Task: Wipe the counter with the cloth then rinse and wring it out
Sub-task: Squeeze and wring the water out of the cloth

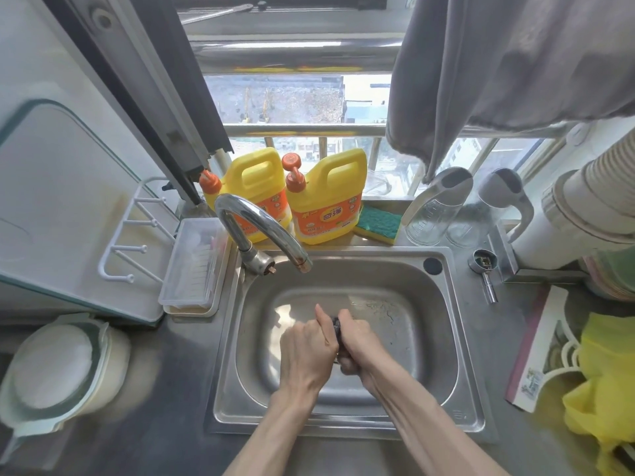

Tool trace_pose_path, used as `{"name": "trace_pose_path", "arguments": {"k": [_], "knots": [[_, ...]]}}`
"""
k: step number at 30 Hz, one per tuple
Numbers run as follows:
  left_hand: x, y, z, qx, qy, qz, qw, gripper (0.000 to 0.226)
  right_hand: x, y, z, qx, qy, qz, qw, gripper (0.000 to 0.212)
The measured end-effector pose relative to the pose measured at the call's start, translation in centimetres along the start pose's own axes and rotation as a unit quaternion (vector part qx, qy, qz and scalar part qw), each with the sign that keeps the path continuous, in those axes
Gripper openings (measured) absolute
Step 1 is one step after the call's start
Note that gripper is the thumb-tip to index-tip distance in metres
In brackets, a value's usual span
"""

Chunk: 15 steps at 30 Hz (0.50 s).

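Over the middle of the steel sink (443,338), my left hand (307,352) and my right hand (359,345) are pressed together, both closed around a small dark cloth (337,329). Only a narrow strip of the cloth shows between the two hands; the rest is hidden inside my fists. The chrome faucet (261,228) curves over the sink's back left corner, and no water runs from its spout. The grey counter (165,417) surrounds the sink.
Two yellow detergent bottles (326,197) and a green and yellow sponge (378,223) stand on the sill behind the sink. A clear box (192,266) and white rack (134,235) sit left, a lidded pot (58,376) at front left. A yellow bag (601,383) lies right.
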<state>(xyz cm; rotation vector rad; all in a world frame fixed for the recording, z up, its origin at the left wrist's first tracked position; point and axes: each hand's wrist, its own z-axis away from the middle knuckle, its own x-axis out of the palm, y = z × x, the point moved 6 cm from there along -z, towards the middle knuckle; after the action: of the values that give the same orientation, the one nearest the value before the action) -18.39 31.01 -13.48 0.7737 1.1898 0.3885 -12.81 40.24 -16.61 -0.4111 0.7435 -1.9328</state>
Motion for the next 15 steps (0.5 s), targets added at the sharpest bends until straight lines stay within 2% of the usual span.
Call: {"name": "trace_pose_path", "arguments": {"k": [3, 6, 9, 11, 13, 15], "knots": [[0.1, 0.0, -0.4, 0.030, -0.045, -0.019, 0.998, 0.074, -0.5, -0.7, -0.1, -0.055, 0.033, 0.087, 0.994, 0.060], [0.2, -0.6, -0.6, -0.012, -0.068, 0.033, 0.997, 0.083, -1.5, -1.8, 0.3, -0.144, 0.100, 0.164, 0.971, 0.052], [0.7, -1.2, -0.4, -0.110, -0.093, 0.096, 0.985, 0.064, -1.6, -2.7, 1.5, -0.208, 0.150, 0.214, 0.943, 0.031], [1.0, -2.0, -0.3, -0.197, -0.132, 0.130, 0.963, 0.053, -0.6, -3.1, 2.6, -0.264, 0.169, 0.282, 0.907, 0.029], [1.6, -2.5, -0.8, -0.188, -0.161, 0.103, 0.963, 0.041, 0.0, -3.2, 3.2, -0.300, 0.181, 0.337, 0.874, 0.035], [1.7, -3.1, -1.0, -0.196, -0.131, 0.105, 0.966, 0.032, 0.2, -2.7, 2.2, -0.280, 0.160, 0.370, 0.871, 0.038]]}}
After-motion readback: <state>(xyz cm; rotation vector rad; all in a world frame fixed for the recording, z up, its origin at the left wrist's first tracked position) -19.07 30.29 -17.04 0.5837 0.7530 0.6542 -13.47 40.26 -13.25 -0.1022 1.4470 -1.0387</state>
